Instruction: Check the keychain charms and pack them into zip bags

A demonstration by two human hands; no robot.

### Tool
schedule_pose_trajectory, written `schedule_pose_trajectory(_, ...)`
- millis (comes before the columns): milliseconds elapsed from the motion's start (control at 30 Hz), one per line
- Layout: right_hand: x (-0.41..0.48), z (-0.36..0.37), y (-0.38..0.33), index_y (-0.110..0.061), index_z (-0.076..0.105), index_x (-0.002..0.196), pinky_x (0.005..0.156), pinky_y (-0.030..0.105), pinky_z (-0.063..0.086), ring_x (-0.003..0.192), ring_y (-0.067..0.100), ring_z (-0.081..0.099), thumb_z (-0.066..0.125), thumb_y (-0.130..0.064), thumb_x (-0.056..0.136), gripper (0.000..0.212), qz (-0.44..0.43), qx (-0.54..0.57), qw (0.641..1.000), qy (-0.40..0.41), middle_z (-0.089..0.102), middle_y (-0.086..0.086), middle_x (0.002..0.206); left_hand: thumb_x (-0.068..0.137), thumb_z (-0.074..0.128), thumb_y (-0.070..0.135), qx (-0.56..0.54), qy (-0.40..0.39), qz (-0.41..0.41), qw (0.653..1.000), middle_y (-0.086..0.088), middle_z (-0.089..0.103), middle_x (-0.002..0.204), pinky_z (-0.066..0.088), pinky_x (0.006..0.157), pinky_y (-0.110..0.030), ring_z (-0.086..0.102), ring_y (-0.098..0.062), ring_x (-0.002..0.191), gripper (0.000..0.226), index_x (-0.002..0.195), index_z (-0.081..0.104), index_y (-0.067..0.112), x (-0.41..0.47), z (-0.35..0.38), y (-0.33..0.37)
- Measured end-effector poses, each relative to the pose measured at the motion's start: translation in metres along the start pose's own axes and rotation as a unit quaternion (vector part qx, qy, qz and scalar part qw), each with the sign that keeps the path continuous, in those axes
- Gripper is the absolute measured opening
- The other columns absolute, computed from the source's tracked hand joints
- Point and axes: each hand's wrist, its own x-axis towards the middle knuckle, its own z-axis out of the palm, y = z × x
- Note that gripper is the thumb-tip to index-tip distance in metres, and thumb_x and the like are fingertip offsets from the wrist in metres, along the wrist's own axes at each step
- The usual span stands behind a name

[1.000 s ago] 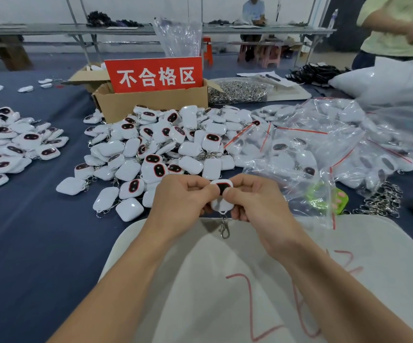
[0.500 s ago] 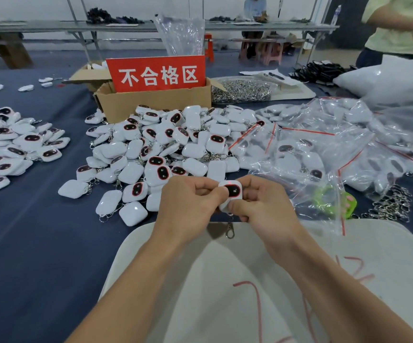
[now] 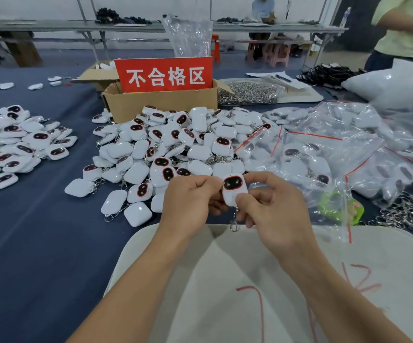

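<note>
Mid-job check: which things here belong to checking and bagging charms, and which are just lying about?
Job: held charm, pinched by left hand and right hand; charm pile; zip bags; cardboard box with red sign.
Lying about: heap of metal clasps; green object by the bags; black bundle.

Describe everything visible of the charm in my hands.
The charm is glossy white, rounded-square and plastic-looking, with a dark red-rimmed face near its top, turned to the camera. It is held roughly upright above the far edge of the white pad. The left hand pinches its left side; the thumb of the right hand presses its lower front. A metal clasp dangles beneath on a chain.
</note>
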Motion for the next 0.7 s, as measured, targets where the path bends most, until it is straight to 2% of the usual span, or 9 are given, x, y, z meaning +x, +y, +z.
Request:
schedule_pose_trajectory(233,0.0023,-0.0058,-0.0029,-0.009,0.072,0.108,0.051,0.024,0.047,0.053,0.019,0.059,0.067,0.0,0.092,0.02,0.014,0.065,0.998,-0.022,0.069,0.013,0.061,0.098,0.06,0.01,-0.021,-0.006,0.004,1.0,-0.013,0.069,0.061,0.049,0.05,-0.023,0.062,-0.019,0.051,0.038,0.063,0.075,0.009,0.0005,-0.0009,0.003)
schedule_pose_trajectory(367,0.0003,-0.0072,-0.007,-0.016,0.079,0.096,0.049,0.025,0.047,0.051,0.019,0.059,0.066,0.0,0.093,0.021,-0.001,0.081,0.996,-0.045,0.069,0.011,0.063,0.099,0.057,0.008,-0.03,-0.012,0.003,0.999,-0.013,0.069,0.06,0.045,0.047,-0.023,0.057,-0.019,0.047,0.039,0.064,0.075,0.008,-0.0013,-0.0027,0.0024)
schedule_pose_trajectory(500,0.0007,-0.0061,-0.0076,-0.019,0.079,0.092,0.048,0.022,0.046,0.049,0.017,0.058,0.069,0.001,0.091,0.023,-0.018,0.081,0.996,-0.025,0.067,0.011,0.059,0.099,0.057,0.01,-0.032,-0.017,0.015,0.999,-0.014,0.07,0.062,0.047,0.05,-0.023,0.058,-0.018,0.05,0.039,0.065,0.075,0.007,-0.0025,-0.0034,0.0015)
schedule_pose_trajectory(600,0.0002,-0.0083,-0.009,-0.019,0.08,0.091,0.048,0.02,0.047,0.046,0.014,0.056,0.07,0.005,0.088,0.026,-0.033,0.077,0.996,-0.01,0.066,0.014,0.058,0.09,0.061,0.02,-0.031,-0.024,0.022,0.999,-0.014,0.071,0.064,0.048,0.053,-0.025,0.06,-0.018,0.054,0.03,0.067,0.076,0.007,-0.0019,-0.0009,0.0025)
schedule_pose_trajectory(700,0.0006,-0.0078,-0.0092,-0.025,0.081,0.077,0.047,0.018,0.046,0.044,0.012,0.055,0.072,0.009,0.086,0.036,-0.039,0.052,0.998,-0.005,0.067,0.009,0.056,0.08,0.065,0.033,-0.023,-0.01,0.042,0.999,-0.008,0.069,0.065,0.048,0.057,-0.025,0.059,-0.014,0.06,0.025,0.073,0.079,0.013,-0.003,0.0021,0.0029)
